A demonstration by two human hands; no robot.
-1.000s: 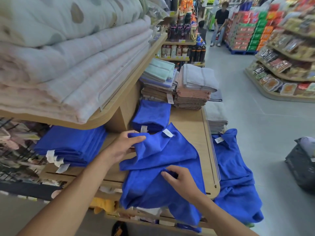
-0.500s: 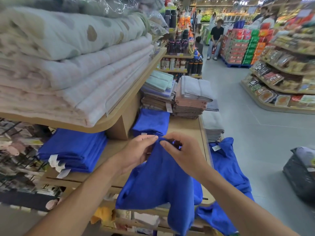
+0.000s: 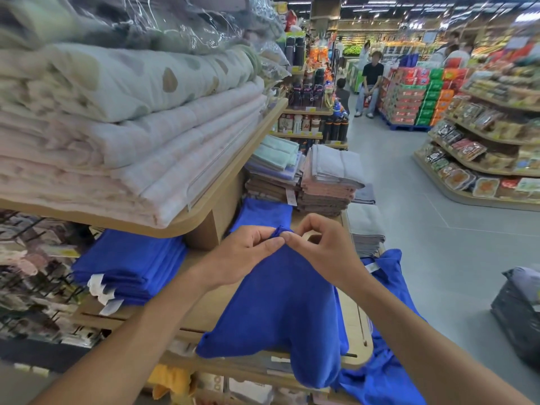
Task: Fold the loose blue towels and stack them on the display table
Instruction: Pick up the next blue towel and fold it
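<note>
1. Head view, the hands: The left hand (image 3: pixel 245 252) and the right hand (image 3: pixel 324 249) met at the middle of the scene. Each pinched the same top corner of a loose blue towel (image 3: pixel 280 302) between thumb and fingertips, the fingers of both curled closed on the cloth.
2. Head view, the held towel: It hung down from that pinched corner. Its lower part draped over the wooden display table (image 3: pixel 204 311) and spilled past the table's front edge.
3. Head view, other blue towels: A folded blue stack (image 3: pixel 128 261) with white tags lay on the table to the left, under an upper shelf (image 3: pixel 233 171). One folded blue towel (image 3: pixel 263 213) sat just behind the hands. Another loose blue towel (image 3: pixel 390 276) hung off the table's right side toward the floor.
4. Head view, surroundings: Thick pale quilts (image 3: pixel 131 135) filled the upper shelf. Stacks of grey, pink and brown towels (image 3: pixel 327 182) stood at the table's far end. A dark bag (image 3: pixel 517 311) lay on the grey floor at right, near curved shelves of packaged food (image 3: pixel 482 159). A person in a black top (image 3: pixel 371 83) sat far down the aisle.
</note>
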